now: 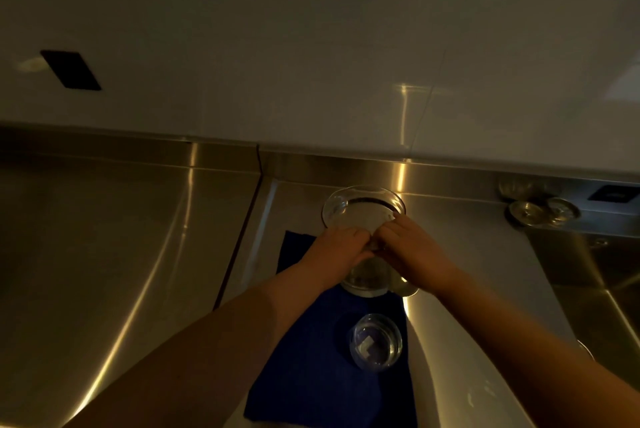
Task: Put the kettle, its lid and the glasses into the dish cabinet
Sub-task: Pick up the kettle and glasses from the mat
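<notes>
A clear glass kettle (362, 207) with a wide round mouth stands at the far end of a blue cloth (311, 375) on the steel counter. My left hand (341, 244) and my right hand (412, 247) both close around its middle from either side, hiding much of its body. An empty clear glass (375, 342) stands upright on the cloth, nearer to me. Another glass piece (408, 288) peeks out under my right wrist; I cannot tell what it is. No lid sits on the kettle's mouth.
Two small round glass pieces (528, 211) (562, 209) sit at the back right by a steel sink (606, 292). A white tiled wall (311, 64) with a dark socket (71, 69) rises behind the counter. More steel countertop (104, 237) lies to the left.
</notes>
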